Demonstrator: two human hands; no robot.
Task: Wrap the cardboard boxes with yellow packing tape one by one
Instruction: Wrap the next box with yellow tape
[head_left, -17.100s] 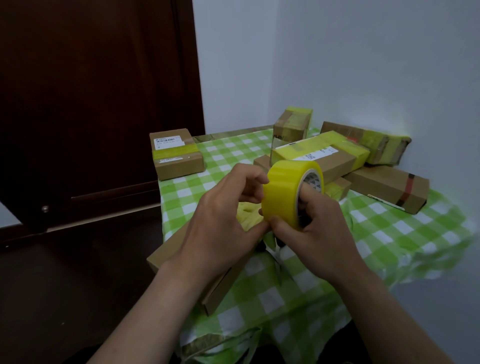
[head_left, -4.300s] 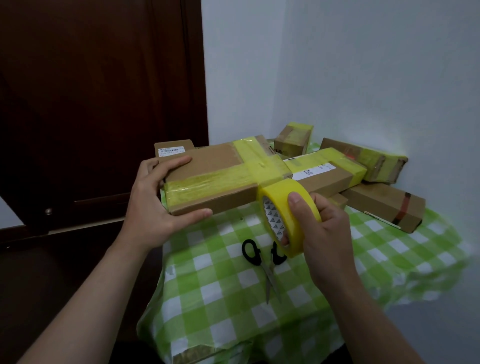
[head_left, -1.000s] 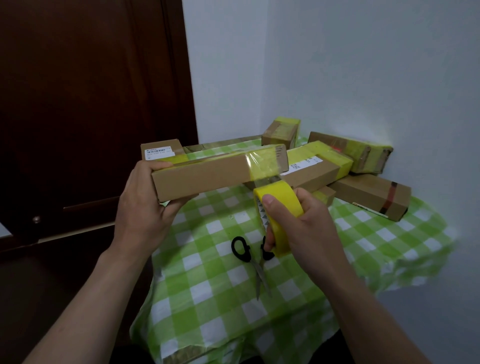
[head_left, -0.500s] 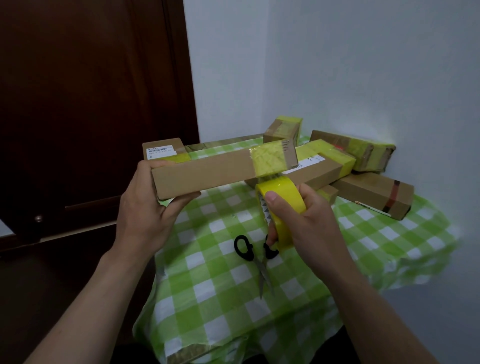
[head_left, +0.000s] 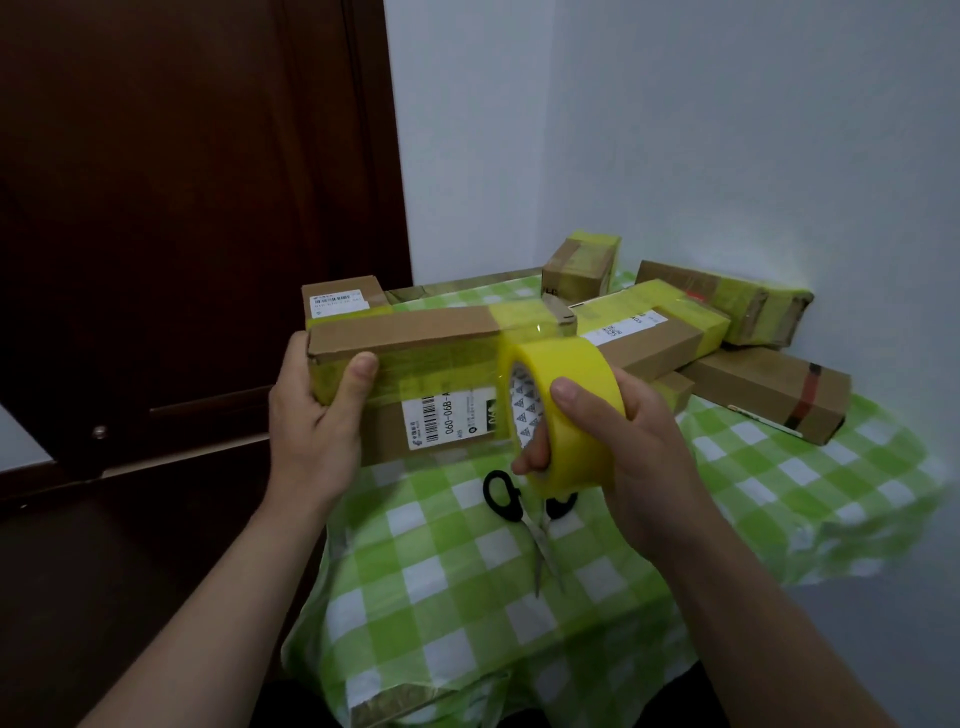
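Cardboard box (head_left: 415, 364), long and narrow, is held in the air above the near part of the bench (head_left: 857, 483), between two bare hands. The left hand (head_left: 311, 431) grips the box's left end, its thumb (head_left: 358, 374) pressed on the near face and its fingers curled behind. The right hand (head_left: 623, 452) grips a roll of yellow packing tape (head_left: 571, 405), thumb on the outer band and fingers hooked through the core. The roll sits against the right part of the box, in front of its near face. Yellow tape already runs along that near face and over the top close to the right end. A white shipping label (head_left: 452, 421) shows on the near face, just left of the roll.

Black-handled scissors (head_left: 524, 514) lie on the bench's green and white checked cloth (head_left: 467, 597), directly below the roll. Five other boxes (head_left: 763, 389) rest farther back on the bench, most of them banded in yellow tape. A dark wooden door (head_left: 182, 208) stands to the left, and a pale wall (head_left: 727, 130) rises behind.
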